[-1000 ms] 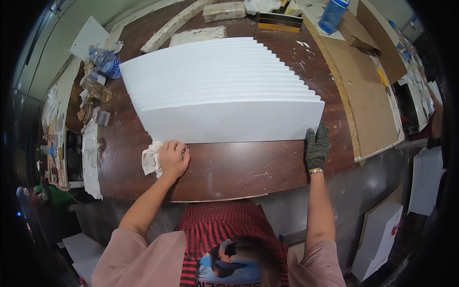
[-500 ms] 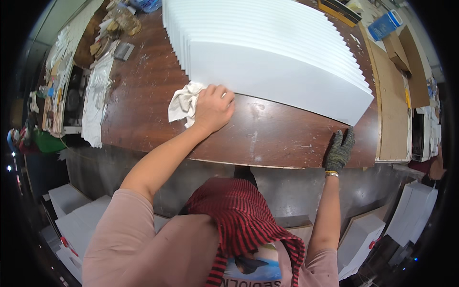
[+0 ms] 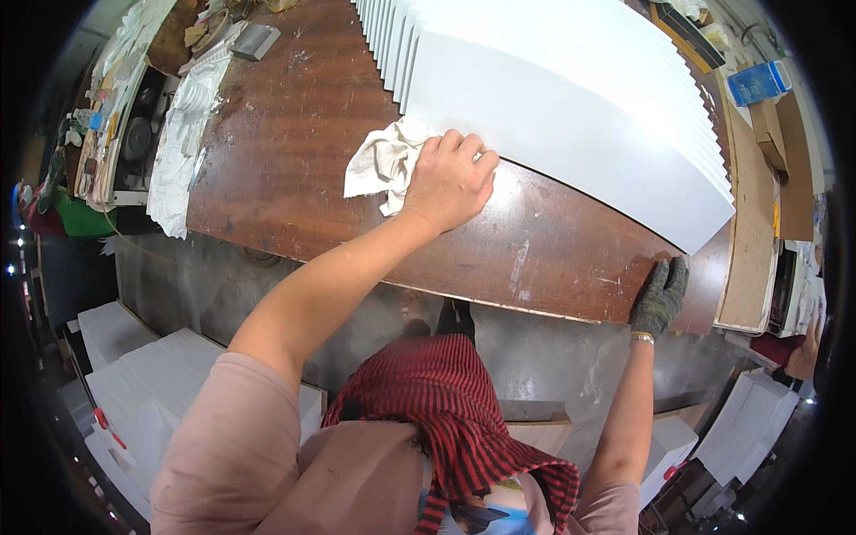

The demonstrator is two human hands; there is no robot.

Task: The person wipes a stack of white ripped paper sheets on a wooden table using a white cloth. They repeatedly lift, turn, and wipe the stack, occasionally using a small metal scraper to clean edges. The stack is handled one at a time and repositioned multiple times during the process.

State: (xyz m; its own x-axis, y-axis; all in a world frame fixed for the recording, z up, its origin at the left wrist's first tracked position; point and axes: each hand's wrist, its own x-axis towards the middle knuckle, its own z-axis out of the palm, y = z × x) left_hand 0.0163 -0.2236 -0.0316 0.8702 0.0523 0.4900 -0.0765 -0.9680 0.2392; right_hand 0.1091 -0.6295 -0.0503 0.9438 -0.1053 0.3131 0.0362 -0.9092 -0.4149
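Note:
My left hand (image 3: 448, 180) grips a crumpled white rag (image 3: 382, 162) and presses it at the near edge of the front white sheet (image 3: 571, 143). That sheet tops a fanned stack of several large white sheets (image 3: 499, 36) lying on a dark brown wooden table (image 3: 294, 134). My right hand (image 3: 661, 294), in a dark grey glove, rests flat on the table's front edge, just below the front sheet's right corner; it holds nothing.
Crumpled cloths and small tools (image 3: 187, 116) lie along the table's left end. Brown boards (image 3: 753, 223) and a blue box (image 3: 756, 82) sit at the right. White boxes (image 3: 125, 374) are stacked on the floor at lower left and lower right.
The view has swung and closed in on the table. My left hand with the rag has slid right along the front sheet's edge. The gloved right hand stays at the table's front edge.

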